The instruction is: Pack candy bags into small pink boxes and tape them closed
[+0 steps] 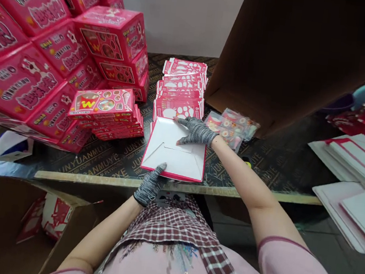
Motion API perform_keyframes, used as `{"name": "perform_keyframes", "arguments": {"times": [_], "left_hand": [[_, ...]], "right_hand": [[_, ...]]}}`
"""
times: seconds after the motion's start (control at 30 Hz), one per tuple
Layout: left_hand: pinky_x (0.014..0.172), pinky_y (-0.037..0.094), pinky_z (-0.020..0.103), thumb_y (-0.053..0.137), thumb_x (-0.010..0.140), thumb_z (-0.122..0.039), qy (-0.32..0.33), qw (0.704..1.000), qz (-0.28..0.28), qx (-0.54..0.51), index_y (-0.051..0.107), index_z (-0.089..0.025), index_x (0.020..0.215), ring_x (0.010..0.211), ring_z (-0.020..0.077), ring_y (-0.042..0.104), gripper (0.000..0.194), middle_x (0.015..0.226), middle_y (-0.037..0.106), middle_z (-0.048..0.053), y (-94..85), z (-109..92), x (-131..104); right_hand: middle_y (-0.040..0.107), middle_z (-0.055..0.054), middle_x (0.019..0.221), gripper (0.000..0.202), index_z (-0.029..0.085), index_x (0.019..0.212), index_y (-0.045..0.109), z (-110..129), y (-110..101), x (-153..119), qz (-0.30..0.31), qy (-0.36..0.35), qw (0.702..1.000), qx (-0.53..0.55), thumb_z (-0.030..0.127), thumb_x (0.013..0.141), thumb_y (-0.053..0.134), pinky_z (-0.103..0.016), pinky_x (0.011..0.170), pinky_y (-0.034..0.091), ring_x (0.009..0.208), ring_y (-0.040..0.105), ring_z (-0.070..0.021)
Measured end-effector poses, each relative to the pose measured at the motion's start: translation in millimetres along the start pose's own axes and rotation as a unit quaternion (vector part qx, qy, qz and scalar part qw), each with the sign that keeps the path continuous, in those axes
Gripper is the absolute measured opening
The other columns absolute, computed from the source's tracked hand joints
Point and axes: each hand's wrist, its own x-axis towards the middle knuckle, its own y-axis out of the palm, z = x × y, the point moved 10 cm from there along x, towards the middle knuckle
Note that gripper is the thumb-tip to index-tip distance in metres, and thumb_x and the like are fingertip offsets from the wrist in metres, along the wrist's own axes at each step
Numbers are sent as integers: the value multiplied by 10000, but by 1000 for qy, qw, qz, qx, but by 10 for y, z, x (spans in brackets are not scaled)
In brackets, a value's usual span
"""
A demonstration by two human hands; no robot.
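A flattened pink carton [179, 161] lies with its white inner side up and creases across it, at the front edge of the table. My left hand [150, 184], in a grey knit glove, pinches its near edge; the thumb is on top and the other fingers are hidden below. My right hand [198, 132], gloved alike with bare fingertips, rests on the carton's upper right, fingers stretched and thumb apart. Just behind is an overlapping row of flat printed cartons [181, 88]. To the left sits a pile of flat pink packs [107, 106].
Assembled pink boxes [111, 36] are stacked high at the left. A large brown cardboard box [261, 53] stands at the right, with clear printed packets [231, 127] beside it. White and pink sheets [354, 192] jut from the far right. Below left is an open cardboard box [69, 234].
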Motion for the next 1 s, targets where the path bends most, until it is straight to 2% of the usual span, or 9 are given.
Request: {"name": "perform_keyframes", "arguments": {"times": [0.07,0.17,0.3,0.5,0.63,0.7,0.8,0.87,1.0], "left_hand": [[1119,565,481,886,669,-336,68,996,-40,31,706,-225,1001,1255,299,669,393,1137,766,59,-113,-148,35],[1238,453,493,879,666,-253,100,991,-43,80,722,-231,986,1327,297,627,357,1120,771,44,-94,-193,52],[1221,463,513,792,793,-381,118,989,-38,81,692,-215,1159,1308,277,645,414,1161,768,49,-54,-159,64],[1207,482,497,828,743,-396,140,983,-71,97,694,-231,1190,1310,288,645,495,1179,767,43,-170,-176,35],[1203,493,483,823,714,-384,126,985,-90,74,667,-216,1229,1312,294,644,564,1232,756,45,-165,-177,30],[1190,510,466,761,732,-380,90,991,-90,41,653,-212,1237,1315,285,645,543,1246,753,50,-142,-135,49],[1163,536,488,665,722,-392,0,1000,-23,8,632,-194,1273,1311,292,651,587,1214,766,74,26,-8,78],[1153,543,520,645,690,-419,-42,998,44,5,613,-200,1315,1298,301,659,663,1182,775,74,196,44,65],[1185,516,542,653,622,-460,-45,991,126,22,594,-260,1344,1299,311,655,751,1121,784,42,496,-10,-17]], "right_hand": [[566,-184,1440,1111,261,1669,291,-5,46,-127,-8,38,999,-26,722,781,773,-448,1023,454,1227,576,-394],[548,-214,1449,1097,259,1675,272,-17,79,-279,-28,86,993,-75,687,800,775,-475,1032,437,1263,541,-415],[503,-235,1499,1047,256,1681,242,11,92,-394,-31,111,988,-99,651,853,744,-521,1080,392,1316,503,-433],[469,-226,1530,1010,272,1683,226,94,187,-455,-19,120,987,-102,597,877,741,-549,1095,330,1319,469,-467],[442,-210,1552,1060,275,1687,211,86,205,-486,-28,73,994,-70,647,849,743,-564,1122,306,1321,450,-465],[424,-198,1573,1079,264,1692,193,61,188,-517,-27,32,999,-34,663,848,734,-536,1131,328,1340,441,-439],[354,-167,1640,1071,288,1695,169,46,204,-569,-11,-24,1000,-8,579,854,765,-522,1151,331,1408,396,-422],[276,-151,1691,1067,318,1688,190,22,245,-587,-4,-21,1000,-20,525,837,800,-556,1165,307,1460,339,-446],[216,-171,1718,1099,290,1678,251,-66,257,-650,-19,35,999,-28,523,789,854,-587,1180,296,1501,291,-470]]}}
